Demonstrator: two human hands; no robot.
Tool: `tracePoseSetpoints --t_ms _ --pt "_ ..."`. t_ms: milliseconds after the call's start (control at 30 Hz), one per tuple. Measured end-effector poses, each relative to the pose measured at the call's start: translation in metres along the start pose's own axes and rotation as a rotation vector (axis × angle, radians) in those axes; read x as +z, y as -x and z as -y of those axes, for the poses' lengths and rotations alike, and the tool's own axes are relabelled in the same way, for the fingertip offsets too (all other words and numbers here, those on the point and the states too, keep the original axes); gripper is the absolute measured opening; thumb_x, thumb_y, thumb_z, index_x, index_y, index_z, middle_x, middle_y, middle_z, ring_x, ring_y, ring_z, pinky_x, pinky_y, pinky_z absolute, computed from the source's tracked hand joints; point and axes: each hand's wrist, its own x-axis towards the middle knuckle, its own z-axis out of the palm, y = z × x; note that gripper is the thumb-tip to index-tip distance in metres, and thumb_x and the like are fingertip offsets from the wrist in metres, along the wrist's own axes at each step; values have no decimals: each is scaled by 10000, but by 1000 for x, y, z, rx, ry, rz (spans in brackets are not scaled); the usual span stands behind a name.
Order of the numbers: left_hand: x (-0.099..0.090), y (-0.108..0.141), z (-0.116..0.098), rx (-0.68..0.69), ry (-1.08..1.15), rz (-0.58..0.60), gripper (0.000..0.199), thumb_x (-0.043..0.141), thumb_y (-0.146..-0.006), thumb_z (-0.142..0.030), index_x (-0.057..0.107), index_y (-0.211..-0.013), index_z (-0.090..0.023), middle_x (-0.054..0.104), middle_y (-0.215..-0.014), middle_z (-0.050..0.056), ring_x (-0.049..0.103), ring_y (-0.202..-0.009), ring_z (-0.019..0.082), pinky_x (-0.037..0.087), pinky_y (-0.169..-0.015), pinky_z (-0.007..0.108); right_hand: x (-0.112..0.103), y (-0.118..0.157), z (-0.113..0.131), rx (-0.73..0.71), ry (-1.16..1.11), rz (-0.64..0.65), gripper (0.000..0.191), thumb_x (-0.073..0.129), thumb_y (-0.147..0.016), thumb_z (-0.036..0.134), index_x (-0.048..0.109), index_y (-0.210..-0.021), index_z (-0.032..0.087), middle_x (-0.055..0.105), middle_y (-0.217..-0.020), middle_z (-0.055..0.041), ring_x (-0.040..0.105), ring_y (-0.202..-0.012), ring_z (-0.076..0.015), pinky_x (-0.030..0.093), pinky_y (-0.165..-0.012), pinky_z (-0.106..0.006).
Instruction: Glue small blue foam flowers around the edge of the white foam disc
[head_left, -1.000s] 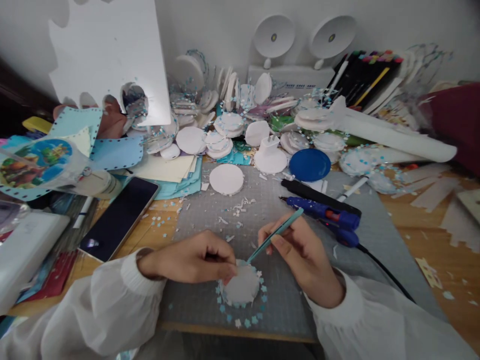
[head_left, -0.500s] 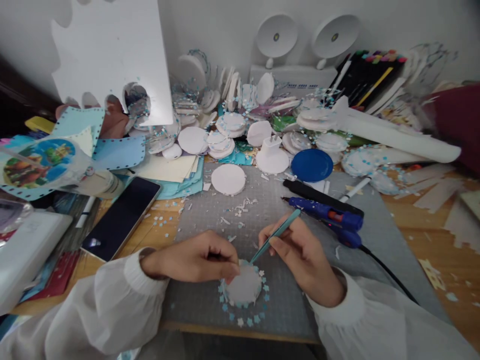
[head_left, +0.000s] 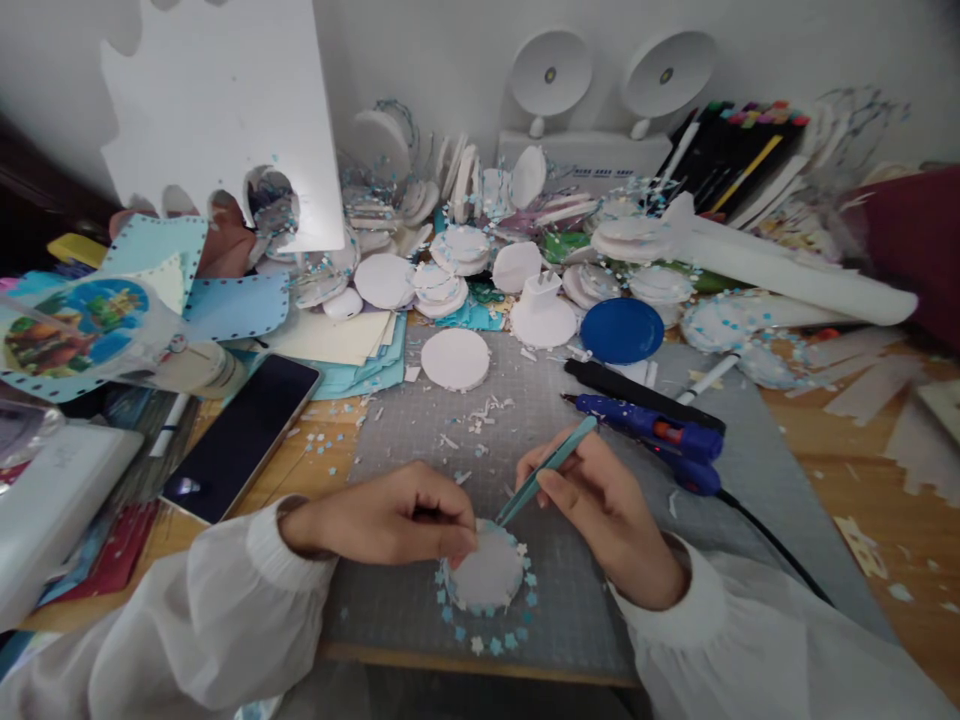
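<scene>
A round white disc (head_left: 487, 572) lies near the front edge of the grey mat, with a string of small blue and white stars (head_left: 495, 645) curving around its lower side. Fingertips of my left hand (head_left: 409, 515) are pinched at the disc's upper left rim; whatever is between them is too small to make out. Teal tweezers (head_left: 551, 468) are held in my right hand (head_left: 596, 510), their tips pointing down-left at the disc's top edge, close to my left fingertips.
To the right lie a blue glue gun (head_left: 660, 425) with a black cable and a dark blue disc (head_left: 622, 331). A phone (head_left: 244, 435) is at the left. White discs (head_left: 455, 359) and paper scraps spread behind; a lamp (head_left: 551, 72) stands at the back.
Both hands hold nearly the same pose; the tweezers' tips have shifted very slightly left at the disc's edge. The whole view has moved a little.
</scene>
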Motion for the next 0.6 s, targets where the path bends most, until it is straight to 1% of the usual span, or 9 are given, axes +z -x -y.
tracePoseSetpoints --t_ms 167,333,467,600 --pt "0 0 0 -2 9 12 273 525 -908 -258 599 -696 -103 567 -624 5 483 -579 82 371 -545 163 -2 -2 -5 47 -56 23 157 561 -887 357 548 -871 201 650 -850 -37 536 -641 -108 478 -609 -240" --pt "0 0 1 10 -5 21 251 523 -907 -242 598 -710 -105 576 -648 11 499 -605 87 381 -565 161 -2 -3 -4 85 -42 47 216 577 -867 411 554 -864 196 636 -821 -39 535 -638 -118 479 -591 -247" --pt "0 0 2 26 -19 24 258 516 -911 -243 597 -710 -104 582 -655 20 512 -613 95 388 -574 169 -1 -3 0 85 -16 72 227 578 -864 424 548 -854 200 635 -808 -37 548 -639 -123 493 -595 -253" --pt "0 0 2 41 -18 27 258 510 -914 -241 596 -711 -107 587 -653 21 517 -615 98 397 -581 171 -1 -3 -1 49 9 83 203 567 -877 401 555 -855 200 632 -786 -32 560 -649 -124 502 -612 -253"
